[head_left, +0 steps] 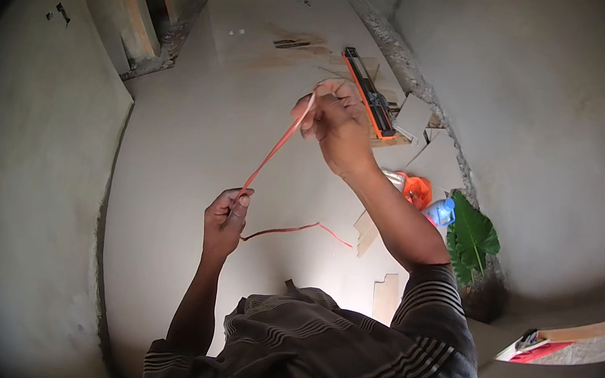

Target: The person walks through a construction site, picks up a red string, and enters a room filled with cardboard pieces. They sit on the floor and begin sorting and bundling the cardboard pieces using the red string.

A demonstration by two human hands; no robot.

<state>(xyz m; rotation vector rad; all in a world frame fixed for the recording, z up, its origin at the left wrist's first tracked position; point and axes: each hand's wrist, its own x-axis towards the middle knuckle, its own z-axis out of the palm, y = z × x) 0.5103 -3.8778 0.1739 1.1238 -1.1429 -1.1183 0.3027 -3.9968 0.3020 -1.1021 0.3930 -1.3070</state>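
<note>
A thin, flat red strip point(278, 143) runs taut on a slant between my two hands, above the pale floor. My left hand point(225, 218) pinches it lower down, thumb on top. From there a loose tail point(284, 230) of the strip trails off to the right with a bend in it. Up and to the right, my right hand point(334, 122) has its fingers closed around the strip's upper end. Some of its fingers are blurred.
Beyond my right hand lies a black and orange tile cutter point(370, 93) beside cut tile pieces point(413, 117). Right of my forearm are an orange bag point(417, 191), a blue-capped bottle point(441, 211) and a large green leaf point(473, 242). Bare walls point(50, 151) flank the pale floor point(161, 191).
</note>
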